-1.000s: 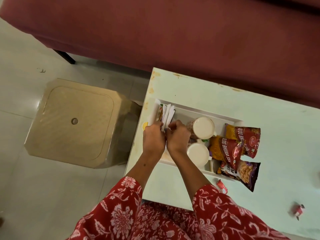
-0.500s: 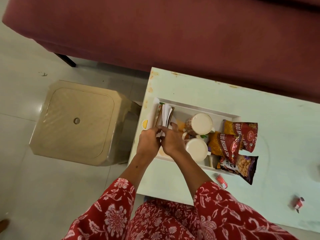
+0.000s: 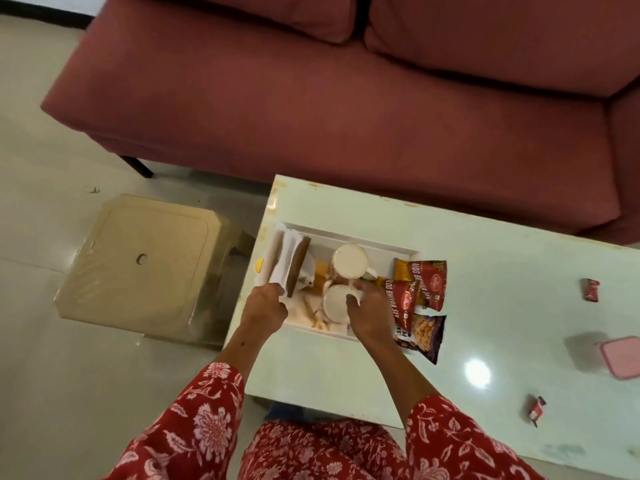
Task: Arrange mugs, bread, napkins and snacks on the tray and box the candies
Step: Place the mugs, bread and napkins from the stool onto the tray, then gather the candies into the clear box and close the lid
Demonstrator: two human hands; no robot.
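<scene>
A white tray [image 3: 388,246] lies at the left end of the pale table. Two cream mugs stand in it, the far mug [image 3: 347,265] and the near mug [image 3: 335,301]. My left hand [image 3: 265,306] grips the near end of a white napkin bundle with a brown-edged packet [image 3: 289,265] at the tray's left side. My right hand [image 3: 369,311] rests against the near mug with its fingers on the rim and handle. Red snack packets [image 3: 420,284] and a purple one [image 3: 424,332] overlap the tray's right edge. Two red candies [image 3: 590,289], [image 3: 536,408] lie on the table at right.
A pink box [image 3: 621,355] sits at the table's right edge. A beige plastic stool [image 3: 145,265] stands on the floor left of the table. A dark red sofa [image 3: 346,98] runs along the far side. A small yellow thing [image 3: 259,265] shows at the table's left edge.
My right hand has left the napkin bundle and moved right to the near mug. My left hand still holds the bundle, now leaning further left. The camera has tilted up.
</scene>
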